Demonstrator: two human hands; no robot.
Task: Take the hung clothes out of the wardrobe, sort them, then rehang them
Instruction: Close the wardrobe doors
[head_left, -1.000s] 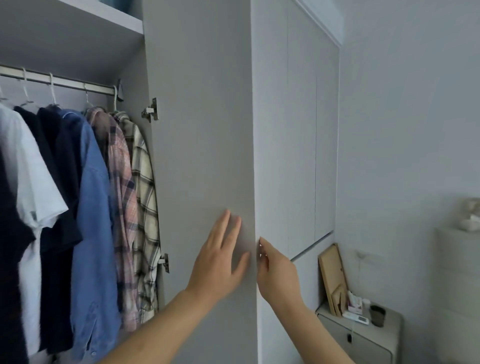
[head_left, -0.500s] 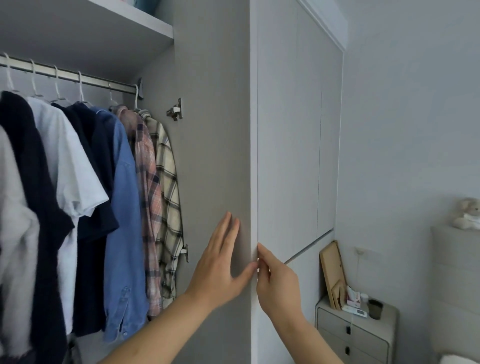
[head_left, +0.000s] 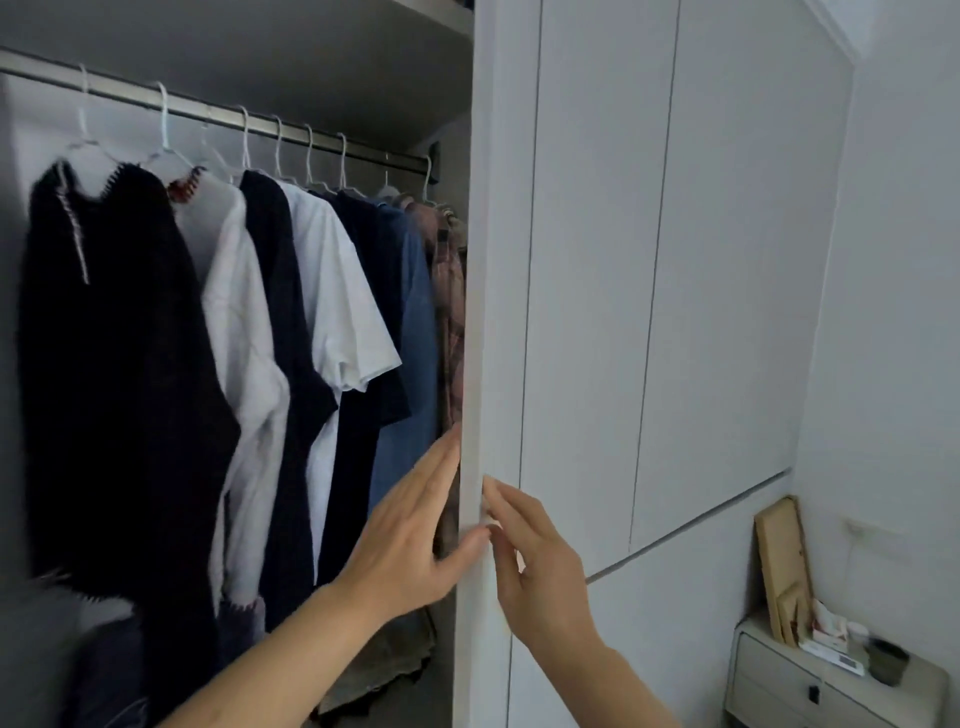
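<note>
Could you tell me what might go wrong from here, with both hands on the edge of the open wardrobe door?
The left hand lies flat on the inner side of the door and the right hand touches its edge, so the fingers could be pinched if the door swings. The plaid shirts hang right against the door and might snag. The hangers are packed closely on the rail, so lifting one could unhook a neighbour.

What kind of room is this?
Probably a bedroom: a built-in wardrobe with shirts hung on a rail, and a small bedside cabinet in the corner.
</note>
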